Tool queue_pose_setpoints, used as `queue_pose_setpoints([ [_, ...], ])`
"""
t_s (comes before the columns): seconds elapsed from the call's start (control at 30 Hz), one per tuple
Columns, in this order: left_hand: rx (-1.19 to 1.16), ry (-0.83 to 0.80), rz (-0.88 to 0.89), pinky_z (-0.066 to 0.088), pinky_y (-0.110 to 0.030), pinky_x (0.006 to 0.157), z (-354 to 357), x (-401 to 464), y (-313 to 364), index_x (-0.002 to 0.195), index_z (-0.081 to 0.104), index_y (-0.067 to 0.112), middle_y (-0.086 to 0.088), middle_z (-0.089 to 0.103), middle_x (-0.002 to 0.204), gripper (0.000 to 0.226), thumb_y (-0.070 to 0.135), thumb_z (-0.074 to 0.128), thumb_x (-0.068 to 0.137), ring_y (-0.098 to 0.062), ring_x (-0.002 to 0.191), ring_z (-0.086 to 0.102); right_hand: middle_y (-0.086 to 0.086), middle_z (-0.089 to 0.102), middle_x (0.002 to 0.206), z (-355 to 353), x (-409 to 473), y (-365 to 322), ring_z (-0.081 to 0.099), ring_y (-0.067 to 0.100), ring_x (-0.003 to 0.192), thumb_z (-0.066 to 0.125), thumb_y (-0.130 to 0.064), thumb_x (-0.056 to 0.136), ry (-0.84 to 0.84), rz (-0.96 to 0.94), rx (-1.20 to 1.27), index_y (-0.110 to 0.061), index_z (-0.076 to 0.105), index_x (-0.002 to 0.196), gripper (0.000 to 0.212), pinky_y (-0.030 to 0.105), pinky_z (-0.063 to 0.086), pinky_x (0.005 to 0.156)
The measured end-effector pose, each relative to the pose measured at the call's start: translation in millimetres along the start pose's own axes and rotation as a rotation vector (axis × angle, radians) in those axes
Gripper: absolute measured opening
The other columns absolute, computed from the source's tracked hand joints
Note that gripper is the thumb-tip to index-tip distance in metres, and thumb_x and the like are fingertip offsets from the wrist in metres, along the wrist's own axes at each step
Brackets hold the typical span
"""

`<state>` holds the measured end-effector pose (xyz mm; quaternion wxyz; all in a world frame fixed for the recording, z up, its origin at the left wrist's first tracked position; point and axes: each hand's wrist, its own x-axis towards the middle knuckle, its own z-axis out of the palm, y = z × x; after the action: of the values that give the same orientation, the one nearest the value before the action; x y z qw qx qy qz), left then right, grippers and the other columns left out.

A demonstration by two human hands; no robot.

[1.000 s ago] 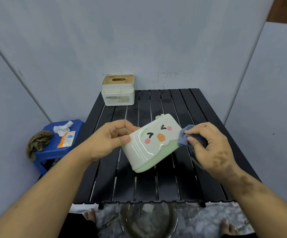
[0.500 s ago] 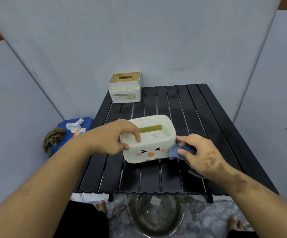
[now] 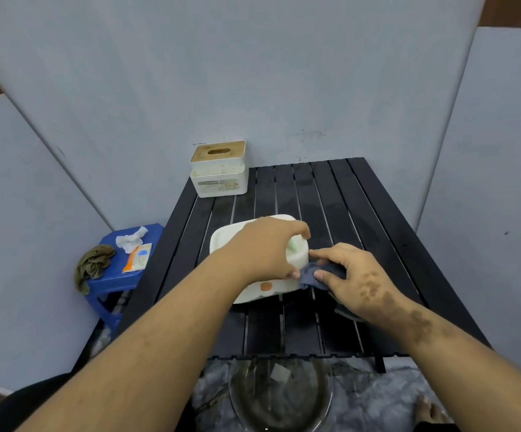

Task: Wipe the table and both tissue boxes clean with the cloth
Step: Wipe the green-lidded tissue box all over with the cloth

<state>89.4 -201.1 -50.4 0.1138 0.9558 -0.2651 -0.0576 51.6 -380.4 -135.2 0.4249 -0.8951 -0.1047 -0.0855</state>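
A second ago I had the cartoon-face tissue box [image 3: 262, 286] tilted up off the slats; now it sits flat again near the middle of the table [image 3: 377, 213], a little toward the left edge, its face toward me. My left hand [image 3: 264, 249] lies over its top, fingers curled over the far right corner and thumb down on the front, holding it steady. My right hand [image 3: 351, 275] pinches the blue cloth [image 3: 310, 275] and presses it against the box's right end, where it was wiping the raised edge before. I judge this box is nearly done, though my arm hides much of the lid, so I cannot be sure. The wooden-lidded tissue box [image 3: 219, 169] waits at the far left corner, stained and likely next.
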Motion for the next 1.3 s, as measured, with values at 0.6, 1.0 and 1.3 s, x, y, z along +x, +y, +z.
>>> queue_pose_setpoints([
  [0.6,-0.913,0.203,-0.006,0.06,-0.053,0.089,-21,-49,-80,0.117,0.06,0.038,-0.007,0.073,0.113,0.063,0.008,0.084,0.068,-0.031,0.107,0.068,-0.004,0.066,0.098,-25,-9,-43,0.059,0.017,0.095,0.073,-0.015,0.079,0.34,-0.479,-0.03,-0.009,0.073,0.097,0.019,0.025,0.048,0.085],
  [1.0,-1.098,0.146,0.118,0.057,-0.04,0.092,-1,-55,-103,0.118,0.062,0.023,-0.01,0.07,0.125,0.05,0.0,0.076,0.076,-0.032,0.108,0.067,-0.013,0.066,0.101,-41,16,-68,0.062,0.013,0.099,0.071,-0.022,0.079,0.351,-0.39,0.017,-0.021,0.072,0.099,0.02,0.025,0.048,0.088],
  [1.3,-1.124,0.097,0.163,0.053,-0.03,0.085,0,-53,-103,0.108,0.065,0.029,0.0,0.073,0.114,0.041,0.001,0.075,0.078,-0.02,0.102,0.066,-0.014,0.065,0.102,-28,18,-69,0.061,0.016,0.101,0.068,-0.025,0.084,0.191,-0.466,0.02,-0.023,0.073,0.1,0.018,0.035,0.05,0.086],
])
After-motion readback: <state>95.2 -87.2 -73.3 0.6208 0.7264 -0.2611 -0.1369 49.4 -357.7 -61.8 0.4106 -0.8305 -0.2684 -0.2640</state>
